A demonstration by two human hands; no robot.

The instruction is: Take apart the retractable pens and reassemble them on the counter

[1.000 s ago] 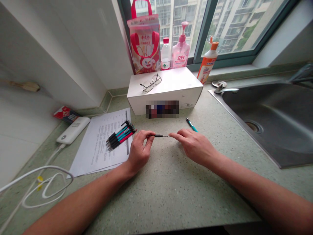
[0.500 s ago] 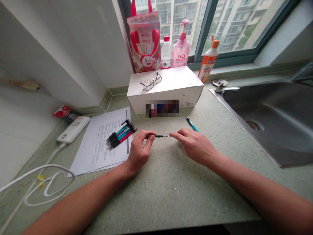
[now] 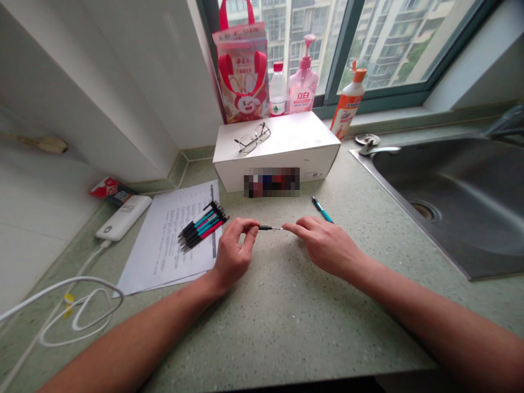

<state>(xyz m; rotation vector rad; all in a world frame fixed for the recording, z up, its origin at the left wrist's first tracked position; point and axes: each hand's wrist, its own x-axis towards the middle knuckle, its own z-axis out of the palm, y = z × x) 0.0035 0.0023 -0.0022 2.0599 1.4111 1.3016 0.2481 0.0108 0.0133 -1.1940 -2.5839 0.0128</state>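
Note:
Between the thumb and fingers of my left hand [image 3: 236, 245] is a slim dark pen part [image 3: 265, 227], held level above the counter. Its thin silvery end points right and meets the fingertip of my right hand [image 3: 323, 240]. The right index finger reaches out to that end while the other fingers curl in; the thumb is hidden. A teal pen [image 3: 322, 209] lies on the counter just beyond my right hand. Left of my left hand, a row of black, teal and red pens [image 3: 203, 225] rests on printed paper sheets [image 3: 164, 240].
A white box [image 3: 278, 136] with eyeglasses [image 3: 254, 138] on top stands behind my hands. Bottles [image 3: 303, 87] and a pink bag [image 3: 245, 82] are by the window. At right is a steel sink [image 3: 450, 196]. A white power bank [image 3: 125, 217] with a cable [image 3: 82, 279] lies at left.

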